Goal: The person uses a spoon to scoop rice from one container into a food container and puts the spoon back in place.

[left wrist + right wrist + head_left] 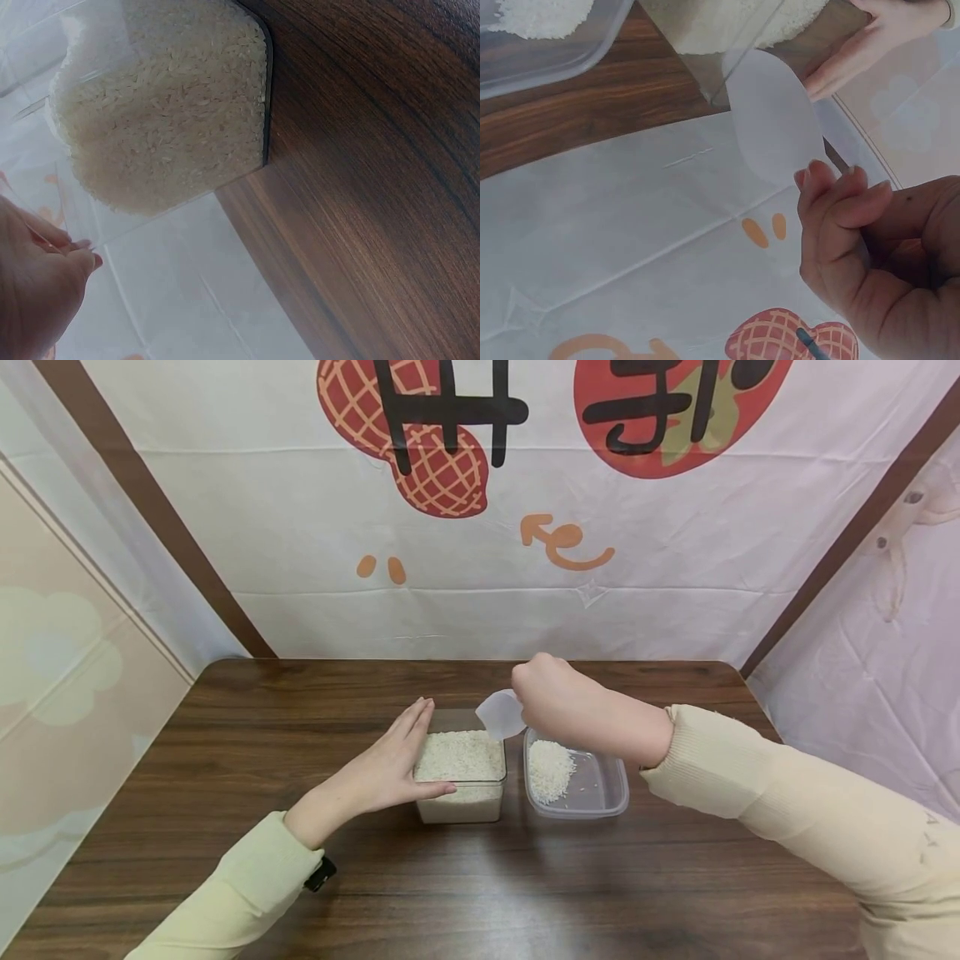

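Observation:
A clear rectangular container (459, 802) of white rice (461, 756) stands mid-table. My left hand (386, 768) rests against its left side, fingers straight along the wall and thumb across the near left corner; the left wrist view shows the rice (172, 120) through the wall. In my right hand (551, 689) is the handle of a translucent white scoop (501, 714), hidden by curled fingers (832, 210). The scoop's bowl (772, 120) hangs over the container's far right corner; its contents cannot be seen. To the right, a shallow clear plastic box (600, 781) holds a small rice heap (550, 771).
The brown wood-grain table (337, 893) runs back to a white printed cloth (300, 527). A narrow strip of tabletop separates the two containers. The right forearm's cream sleeve (787, 785) passes over the table's right side. A black strap (320, 874) sits at the left cuff.

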Demonstrator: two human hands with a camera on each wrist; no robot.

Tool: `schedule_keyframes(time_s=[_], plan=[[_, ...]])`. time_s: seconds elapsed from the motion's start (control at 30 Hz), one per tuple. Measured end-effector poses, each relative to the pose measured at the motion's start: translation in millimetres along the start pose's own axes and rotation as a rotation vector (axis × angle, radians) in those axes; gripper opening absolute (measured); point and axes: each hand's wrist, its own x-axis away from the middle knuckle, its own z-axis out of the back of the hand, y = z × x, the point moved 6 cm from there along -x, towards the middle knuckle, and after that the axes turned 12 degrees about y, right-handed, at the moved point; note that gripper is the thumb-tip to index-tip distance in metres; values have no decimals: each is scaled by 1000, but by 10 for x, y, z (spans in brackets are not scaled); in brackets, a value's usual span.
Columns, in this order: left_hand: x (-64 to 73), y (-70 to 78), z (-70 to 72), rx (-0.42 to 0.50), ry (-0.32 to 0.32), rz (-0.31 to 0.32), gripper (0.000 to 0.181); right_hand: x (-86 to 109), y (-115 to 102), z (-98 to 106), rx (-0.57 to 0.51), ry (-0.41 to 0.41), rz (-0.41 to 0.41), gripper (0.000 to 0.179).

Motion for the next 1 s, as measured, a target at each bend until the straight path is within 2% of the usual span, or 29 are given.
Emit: schedule_keyframes(time_s=[0.2, 0.5, 0.77, 1.0], plan=[[-1, 5, 0, 1, 2, -6, 112, -105, -28, -13, 19, -54, -36, 9], [2, 5, 7, 10, 0, -7, 112, -230, -114, -80, 51, -106, -33, 9], [9, 4, 20, 15, 2, -4, 113, -286, -153, -207, 82, -236, -107, 15], [2, 6, 15, 14, 14, -11, 112, -308, -217, -219, 130, -245, -82, 14]])
